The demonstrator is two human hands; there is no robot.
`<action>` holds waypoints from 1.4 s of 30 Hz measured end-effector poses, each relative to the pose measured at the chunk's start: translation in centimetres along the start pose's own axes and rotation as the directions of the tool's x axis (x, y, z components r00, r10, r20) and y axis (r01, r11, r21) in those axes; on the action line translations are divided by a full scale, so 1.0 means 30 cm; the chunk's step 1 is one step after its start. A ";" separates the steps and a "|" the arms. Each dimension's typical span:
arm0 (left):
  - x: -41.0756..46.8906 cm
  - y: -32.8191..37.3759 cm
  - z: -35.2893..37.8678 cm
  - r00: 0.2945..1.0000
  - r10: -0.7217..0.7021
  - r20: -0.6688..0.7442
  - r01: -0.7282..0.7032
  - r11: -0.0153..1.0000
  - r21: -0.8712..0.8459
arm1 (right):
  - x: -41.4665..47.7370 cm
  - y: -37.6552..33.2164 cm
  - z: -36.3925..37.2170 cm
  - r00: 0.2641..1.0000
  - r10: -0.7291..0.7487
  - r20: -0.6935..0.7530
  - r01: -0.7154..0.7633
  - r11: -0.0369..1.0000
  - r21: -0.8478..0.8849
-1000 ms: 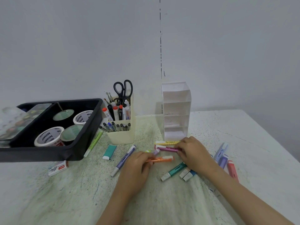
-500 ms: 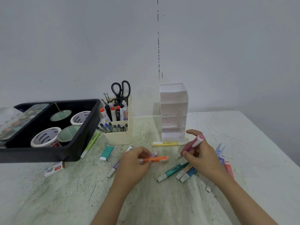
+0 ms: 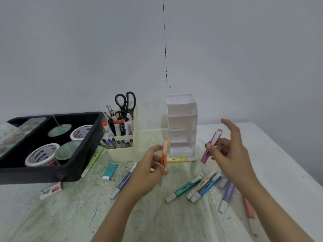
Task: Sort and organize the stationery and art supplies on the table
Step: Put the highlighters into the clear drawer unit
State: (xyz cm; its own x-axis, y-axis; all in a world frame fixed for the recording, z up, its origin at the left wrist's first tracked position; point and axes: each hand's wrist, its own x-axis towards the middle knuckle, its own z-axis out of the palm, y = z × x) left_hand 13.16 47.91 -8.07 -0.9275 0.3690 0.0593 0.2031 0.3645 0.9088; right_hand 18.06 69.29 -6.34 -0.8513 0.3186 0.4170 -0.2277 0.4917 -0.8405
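left hand (image 3: 148, 165) grips orange plastic highlighter (image 3: 165, 155) | right hand (image 3: 229, 152) pinches pink plastic highlighter (image 3: 210, 146) | white tiered plastic organizer (image 3: 181, 126) looks empty | many highlighters left on table (image 3: 262, 154)

Bare left forearm (image 3: 118, 212), bare right forearm (image 3: 272, 212)

The desk (image 3: 52, 215) has a matt, paint-speckled surface. The black tray (image 3: 35, 175) is smooth, faintly glossy plastic; the cream pen holder (image 3: 122, 152) and white tiered organizer (image 3: 181, 123) look matt plastic. The orange highlighter (image 3: 165, 152) and pink highlighter (image 3: 215, 137) are smooth plastic.
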 end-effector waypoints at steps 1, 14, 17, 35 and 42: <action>0.007 0.022 -0.007 0.999 0.029 -0.014 -0.030 0.998 -0.060 | 0.018 -0.025 -0.007 0.999 -0.040 -0.004 0.040 0.999 0.004; 0.165 0.281 -0.092 0.890 0.369 -0.266 -0.415 0.898 -0.142 | 0.277 -0.157 0.000 0.753 -0.655 0.068 0.654 0.731 -0.198; 0.196 0.303 -0.092 0.863 0.396 -0.313 -0.452 0.882 -0.131 | 0.291 -0.102 0.017 0.703 -0.694 0.156 0.700 0.636 -0.324; 0.295 0.252 -0.063 0.830 0.464 -0.309 -0.512 0.854 -0.092 | 0.340 -0.013 0.037 0.746 -0.653 0.126 0.623 0.619 -0.478; 0.315 0.244 -0.072 0.799 0.542 -0.259 -0.539 0.838 0.090 | 0.339 -0.017 0.039 0.797 -0.567 0.209 0.598 0.690 -0.407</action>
State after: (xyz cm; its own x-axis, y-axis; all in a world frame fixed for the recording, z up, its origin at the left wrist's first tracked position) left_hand 5.20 52.20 0.03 -0.7126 0.2711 0.6471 0.6982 0.1832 0.6921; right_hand 8.97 71.33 -2.06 -0.6482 -0.1945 0.7363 -0.4738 0.8599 -0.1900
